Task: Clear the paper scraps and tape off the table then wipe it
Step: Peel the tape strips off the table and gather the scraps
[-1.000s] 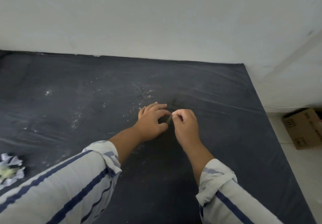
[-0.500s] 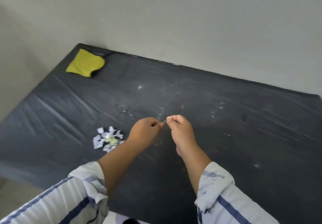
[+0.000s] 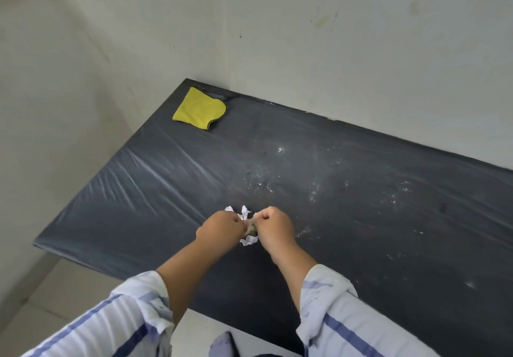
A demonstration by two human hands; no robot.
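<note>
- Now clearing: left hand (image 3: 222, 229) and right hand (image 3: 273, 224) pinch likely tape (image 3: 251, 229) over the scraps (image 3: 245, 212).
- Next: drop it there, then wipe the counter (image 3: 361, 231) with the cloth (image 3: 200, 108).

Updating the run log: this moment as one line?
left hand + right hand: pinch tape piece over paper scraps | yellow cloth: far corner, untouched | table: dusty, unwiped
</note>
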